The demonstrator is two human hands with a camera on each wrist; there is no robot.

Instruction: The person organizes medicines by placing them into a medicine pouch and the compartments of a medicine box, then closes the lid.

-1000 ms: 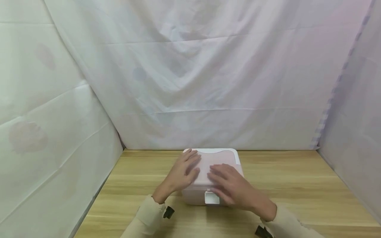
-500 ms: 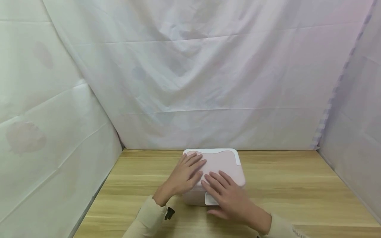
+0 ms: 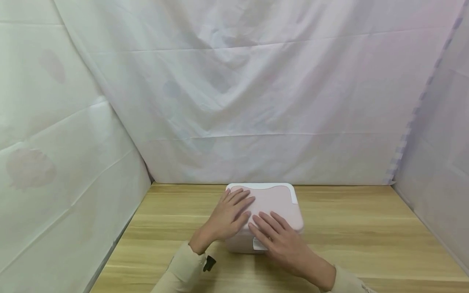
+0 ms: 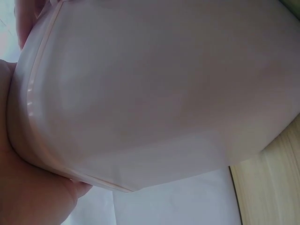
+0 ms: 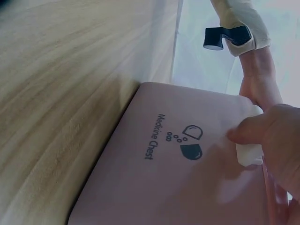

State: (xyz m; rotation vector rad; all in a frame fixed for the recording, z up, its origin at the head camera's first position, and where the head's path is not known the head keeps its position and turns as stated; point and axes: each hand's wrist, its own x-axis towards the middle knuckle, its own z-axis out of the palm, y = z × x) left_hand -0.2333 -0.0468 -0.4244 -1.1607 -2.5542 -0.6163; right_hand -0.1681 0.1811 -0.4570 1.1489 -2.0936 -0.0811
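Note:
A pale pink medicine chest [image 3: 275, 201] with a white-trimmed lid stands closed on the table. "Medicine Chest" and a capsule drawing mark its front [image 5: 173, 140] in the right wrist view. My left hand [image 3: 224, 217] rests on the lid's left part, fingers spread and straight. In the left wrist view, part of that hand [image 4: 35, 183] lies along the lid edge. My right hand [image 3: 287, 246] lays straight fingers over the lid's front edge. Its thumb [image 5: 248, 130] reaches down the front beside the white latch [image 5: 249, 154], which the hand partly covers in the head view.
The wood-grain table [image 3: 366, 228] extends to both sides of the chest. White cloth [image 3: 256, 101] hangs behind it and along both sides. A black wrist-camera piece [image 3: 209, 263] sits at the left cuff.
My right hand has come toward the chest's front edge, turning its fingers forward onto the lid. Its thumb has tucked in at the front. My left hand has shifted slightly to the right.

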